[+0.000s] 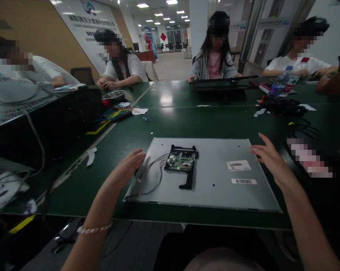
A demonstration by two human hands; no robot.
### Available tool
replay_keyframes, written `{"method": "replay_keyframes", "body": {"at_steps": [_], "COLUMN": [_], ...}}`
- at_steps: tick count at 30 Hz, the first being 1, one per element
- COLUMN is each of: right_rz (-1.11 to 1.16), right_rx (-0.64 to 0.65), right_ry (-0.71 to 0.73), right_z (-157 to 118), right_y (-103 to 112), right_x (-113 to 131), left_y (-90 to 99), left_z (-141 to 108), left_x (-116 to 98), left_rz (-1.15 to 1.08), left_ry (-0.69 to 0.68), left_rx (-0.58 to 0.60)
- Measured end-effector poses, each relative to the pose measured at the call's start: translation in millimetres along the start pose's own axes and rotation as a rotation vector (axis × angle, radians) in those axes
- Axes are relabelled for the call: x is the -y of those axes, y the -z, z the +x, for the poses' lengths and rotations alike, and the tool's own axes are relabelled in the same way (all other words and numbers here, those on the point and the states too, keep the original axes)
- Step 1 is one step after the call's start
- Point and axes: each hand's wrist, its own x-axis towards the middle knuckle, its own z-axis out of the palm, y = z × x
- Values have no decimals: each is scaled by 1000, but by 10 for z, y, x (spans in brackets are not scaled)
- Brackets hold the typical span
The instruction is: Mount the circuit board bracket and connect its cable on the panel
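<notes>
A flat silver display panel (206, 195) lies back-side up on the green table in front of me. Fixed near its middle is a black plastic bracket (190, 178) carrying a green circuit board (175, 162). Grey cables (151, 164) run from the board toward the panel's left edge. Two white labels are on the right part, one a barcode sticker (244, 181). My left hand (127, 167) is at the panel's left edge, fingers stretched out and holding nothing. Beside the right edge, my right hand (268, 158) is open, fingers apart. Whether either hand touches the panel I cannot tell.
Left stands a large black case (82, 109), with coloured wires (116, 114) and a metal bowl (113, 95) nearby. Bottles (281, 81) and a black plastic bag (285, 106) sit at the right. Across the green table (186, 120), several people are seated, one behind a dark panel (223, 84).
</notes>
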Motion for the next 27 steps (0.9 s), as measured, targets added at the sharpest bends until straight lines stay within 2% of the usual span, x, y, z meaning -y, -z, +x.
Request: {"method": "replay_keyframes", "body": {"at_steps": [2,5,9,11,16,19,24,27], "right_rz": [3,-20,-59,38,154,138,-1,-75], "right_rx": [66,49,26,48,23,14,-72,-42], "right_ry": [-31,-10,4,-23,-75,-56,23,14], "right_z": [137,187,-6,-150,-424,-460,-378,-353], "right_y": [-40,-75,-51,-28,-39,-74,-27,38], "right_x": [119,90,-162,-233,-186,-209,-472,-593], "left_y": [-15,-21,-8,-2,8,4,-32,-52], "left_z": [-17,-29,-31,-28,-9,-4,-47,-82], "left_x": [-13,-10,27,44,67,77,82,83], "left_rz": [-2,-16,-37,-37,-26,-33,22,68], "left_ry": [0,-6,-16,-22,-14,-25,-38,-67], "left_rx": [-4,0,25,27,28,52,40,65]}}
